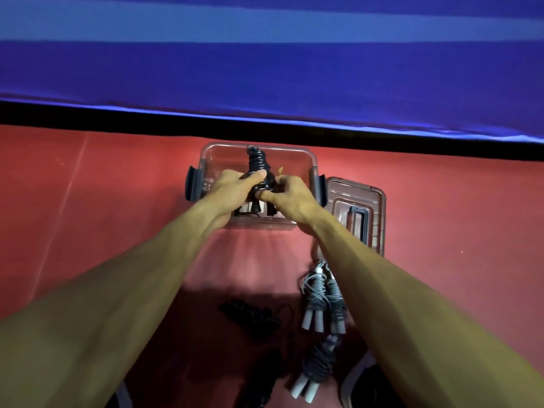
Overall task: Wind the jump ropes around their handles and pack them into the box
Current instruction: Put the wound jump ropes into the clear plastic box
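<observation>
Held rope: black wound jump rope [259,172], gripped between both your hands above the open box, top end sticking up past your fingers.
Left hand: your left hand [235,188] wraps the bundle from the left side, thumb pressed across the coils.
Right hand: your right hand [290,195] pinches the lower part of the bundle from the right, thumb and fingers closed on it.
Box: clear plastic box [297,160] with dark side clips, on the red floor [117,201] directly under your hands; something light-coloured seems to lie inside near your wrists, too hidden to tell.
Lid: clear lid [374,207] lies flat just beside the box on its right, touching or nearly so.
Writing: none readable on rope, box or lid.
Rope look: glossy black cord coiled tight around paired handles, tapering upward.
Other ropes: grey wound rope [322,301] and a darker rope with grey handles [315,366] lie near your right forearm; black wound rope [250,315] lies between your forearms, in shadow.
Background: blue mat [265,69] beyond the floor.
</observation>
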Demonstrator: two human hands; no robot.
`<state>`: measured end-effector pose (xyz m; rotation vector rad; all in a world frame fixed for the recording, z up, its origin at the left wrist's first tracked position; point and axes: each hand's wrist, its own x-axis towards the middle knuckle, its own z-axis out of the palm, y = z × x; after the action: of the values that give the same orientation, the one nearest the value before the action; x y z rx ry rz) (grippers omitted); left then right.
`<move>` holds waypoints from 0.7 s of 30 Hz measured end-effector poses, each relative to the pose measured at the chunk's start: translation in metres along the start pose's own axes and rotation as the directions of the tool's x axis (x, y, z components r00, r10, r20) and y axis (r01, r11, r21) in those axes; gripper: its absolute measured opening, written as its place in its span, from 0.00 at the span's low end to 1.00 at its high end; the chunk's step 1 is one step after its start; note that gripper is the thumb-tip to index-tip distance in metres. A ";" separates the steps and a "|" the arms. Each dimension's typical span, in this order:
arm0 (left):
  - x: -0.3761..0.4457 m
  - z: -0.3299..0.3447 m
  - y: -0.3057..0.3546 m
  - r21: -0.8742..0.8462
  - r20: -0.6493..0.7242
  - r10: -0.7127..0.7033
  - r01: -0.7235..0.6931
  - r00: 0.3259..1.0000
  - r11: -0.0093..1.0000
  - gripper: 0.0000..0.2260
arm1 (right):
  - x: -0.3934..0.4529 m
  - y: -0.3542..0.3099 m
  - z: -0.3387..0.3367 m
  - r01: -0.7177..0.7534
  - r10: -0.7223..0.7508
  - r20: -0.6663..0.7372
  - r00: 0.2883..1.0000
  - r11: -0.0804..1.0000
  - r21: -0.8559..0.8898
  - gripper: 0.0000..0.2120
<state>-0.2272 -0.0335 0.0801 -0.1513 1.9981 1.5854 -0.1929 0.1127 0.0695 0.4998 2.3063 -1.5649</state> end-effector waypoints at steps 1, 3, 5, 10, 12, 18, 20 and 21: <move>0.009 0.001 -0.005 0.007 -0.029 -0.007 0.007 1.000 1.000 0.18 | 0.007 0.006 0.004 -0.008 0.008 -0.011 1.000 1.000 0.008 0.11; 0.021 0.002 -0.014 0.011 -0.077 -0.037 0.037 0.996 0.999 0.20 | 0.016 0.016 0.012 -0.017 0.018 -0.038 0.999 1.000 0.008 0.10; 0.036 0.001 -0.026 -0.012 -0.073 -0.064 0.063 0.995 0.998 0.22 | 0.027 0.023 0.019 -0.019 0.017 -0.054 0.998 0.999 -0.032 0.10; 0.055 0.001 -0.045 0.035 -0.028 -0.092 0.093 0.995 0.995 0.14 | 0.048 0.034 0.027 -0.017 0.014 -0.019 1.000 0.987 -0.159 0.10; 0.057 0.000 -0.048 0.160 -0.027 -0.099 0.102 0.995 0.982 0.08 | 0.055 0.040 0.030 -0.060 0.069 0.023 0.997 0.964 -0.259 0.13; 0.032 -0.006 -0.044 0.459 -0.228 0.141 -0.021 0.963 0.888 0.12 | 0.036 0.036 0.032 0.021 -0.033 -0.021 0.999 0.905 -0.426 0.10; 0.009 -0.005 -0.049 0.460 -0.323 0.341 -0.168 0.883 0.872 0.09 | 0.011 0.029 0.026 0.108 -0.192 -0.186 0.964 0.917 -0.385 0.08; -0.004 -0.004 -0.054 0.465 -0.338 0.401 -0.219 0.852 0.858 0.09 | -0.002 0.027 0.024 0.145 -0.257 -0.271 0.928 0.916 -0.373 0.09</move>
<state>-0.2024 -0.0538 0.0368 0.0061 2.7855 1.3506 -0.1775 0.0995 0.0391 0.4548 2.8871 -1.1795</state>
